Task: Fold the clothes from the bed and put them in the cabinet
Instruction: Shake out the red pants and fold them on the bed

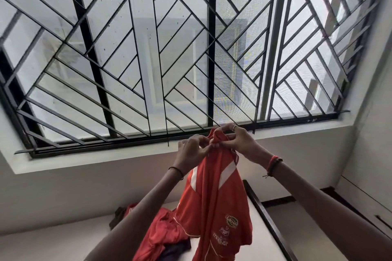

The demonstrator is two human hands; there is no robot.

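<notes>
An orange-red jersey [214, 203] with white stripes and printed logos hangs in the air in front of the window. My left hand [192, 150] pinches its top edge from the left. My right hand [239, 142], with a ring on one finger, grips the same top edge from the right, close beside the left hand. The jersey's lower part dangles over the bed [53, 243]. More red clothes [163, 231] and a dark garment [176, 249] lie in a heap on the bed below.
A large window with a black metal grille [148, 59] fills the upper view. The bed's dark wooden frame [267, 218] runs along the right. A pale cabinet with a dark handle [381, 221] stands at the far right.
</notes>
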